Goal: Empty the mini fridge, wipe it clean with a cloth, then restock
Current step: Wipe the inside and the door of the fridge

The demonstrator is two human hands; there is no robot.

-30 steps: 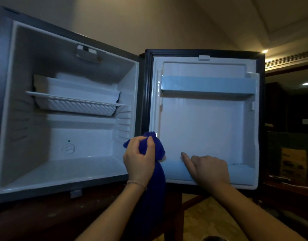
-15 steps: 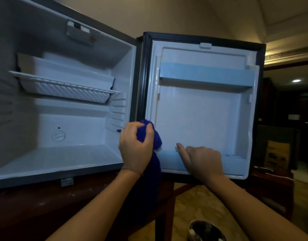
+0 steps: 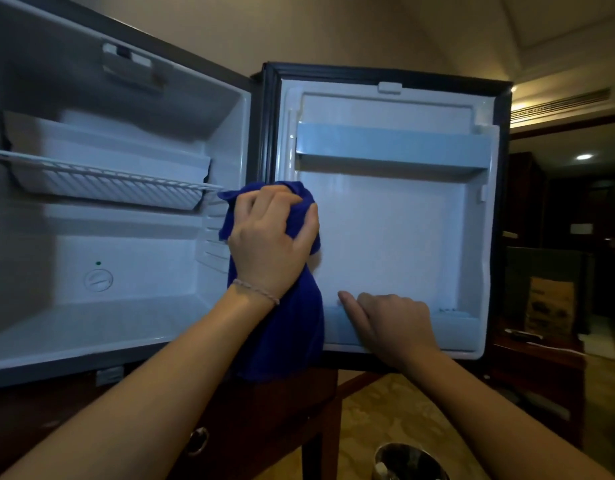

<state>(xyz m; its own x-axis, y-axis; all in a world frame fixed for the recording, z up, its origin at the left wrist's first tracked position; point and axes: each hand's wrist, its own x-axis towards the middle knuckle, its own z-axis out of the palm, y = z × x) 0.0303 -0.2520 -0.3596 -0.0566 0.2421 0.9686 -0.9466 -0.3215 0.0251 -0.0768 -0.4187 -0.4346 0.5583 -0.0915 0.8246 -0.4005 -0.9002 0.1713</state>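
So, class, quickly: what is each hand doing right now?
Left hand: grips the blue cloth.
Right hand: fingers curled over the lower door shelf, holding it.

Cloth (image 3: 285, 327) deep blue, plain. Fridge (image 3: 133, 320) interior white, bluish cast; door (image 3: 385, 237) liner white, frame black. Door shelf (image 3: 392, 145) pale blue-grey. Rack (image 3: 101, 183) white, ribbed. Dot (image 3: 98, 263) green. Bracelet (image 3: 256, 291) pale, beaded. Table (image 3: 282, 410) dark red-brown. Floor (image 3: 385, 410) tan, mottled.
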